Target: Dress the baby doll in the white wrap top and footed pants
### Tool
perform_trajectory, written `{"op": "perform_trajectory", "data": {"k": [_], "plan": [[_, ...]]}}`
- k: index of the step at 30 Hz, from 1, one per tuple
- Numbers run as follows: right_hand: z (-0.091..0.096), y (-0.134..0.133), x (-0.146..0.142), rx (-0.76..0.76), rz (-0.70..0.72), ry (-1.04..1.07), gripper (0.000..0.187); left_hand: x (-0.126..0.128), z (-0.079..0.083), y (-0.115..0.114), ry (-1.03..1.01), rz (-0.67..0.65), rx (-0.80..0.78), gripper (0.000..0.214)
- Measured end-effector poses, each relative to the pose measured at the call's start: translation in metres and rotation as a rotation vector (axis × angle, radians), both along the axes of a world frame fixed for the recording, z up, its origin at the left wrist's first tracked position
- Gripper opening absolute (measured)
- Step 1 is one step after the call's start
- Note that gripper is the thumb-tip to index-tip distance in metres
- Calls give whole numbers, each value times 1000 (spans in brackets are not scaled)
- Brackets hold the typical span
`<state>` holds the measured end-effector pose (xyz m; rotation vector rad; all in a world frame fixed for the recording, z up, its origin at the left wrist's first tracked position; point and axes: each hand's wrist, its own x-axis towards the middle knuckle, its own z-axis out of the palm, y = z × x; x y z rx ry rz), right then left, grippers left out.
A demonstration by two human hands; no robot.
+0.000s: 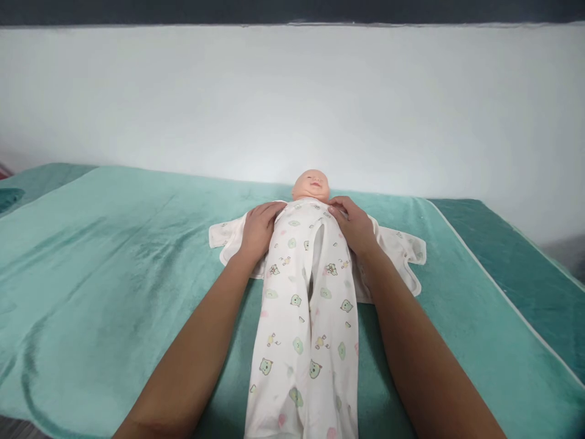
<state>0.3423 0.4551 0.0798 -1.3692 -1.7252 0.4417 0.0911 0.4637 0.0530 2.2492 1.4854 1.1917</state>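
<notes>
A baby doll point(311, 184) lies on its back with its head toward the wall. White baby trousers point(297, 299) with green and pink animal prints are laid lengthwise over its body, up to the neck, with a long opening between the legs. Beneath the doll a matching baby shirt point(402, 247) is spread, its sleeves pointing out to both sides. My left hand point(261, 228) rests on the left upper edge of the trousers, fingers stretched out. On the right upper edge lies my right hand point(354, 224), fingers extended near the doll's neck, thumb apart on the cloth. The doll's arms are hidden.
A light green plush blanket point(114, 274) with some creases covers the surface under the doll. Darker green cloth point(525, 262) borders it on the right, beyond a pale seam. A white wall point(292, 103) stands directly behind the doll's head.
</notes>
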Motion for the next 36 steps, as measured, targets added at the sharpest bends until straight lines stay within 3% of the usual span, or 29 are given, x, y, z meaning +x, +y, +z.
{"op": "perform_trajectory", "data": {"k": [5,10,15,21,27,31,36], "plan": [[-4,-9,3,83,117,-107,39,0,-3,-2,-41,79,69,37],[-23,-46,9,124,-13,-271,49,-6,-7,-21,35,70,120,32],[-44,-114,7,131,35,-488,62,-17,-17,-64,231,2,91,33],[-40,-169,9,124,217,-508,49,-27,-24,-125,406,-134,56,37],[-30,-180,8,102,137,-387,30,-30,-20,-157,355,-150,96,32],[-32,-178,10,115,249,-391,34,-26,-17,-160,303,-152,72,23],[-38,-170,9,142,303,-375,32,-11,-9,-157,160,-249,73,27]]}}
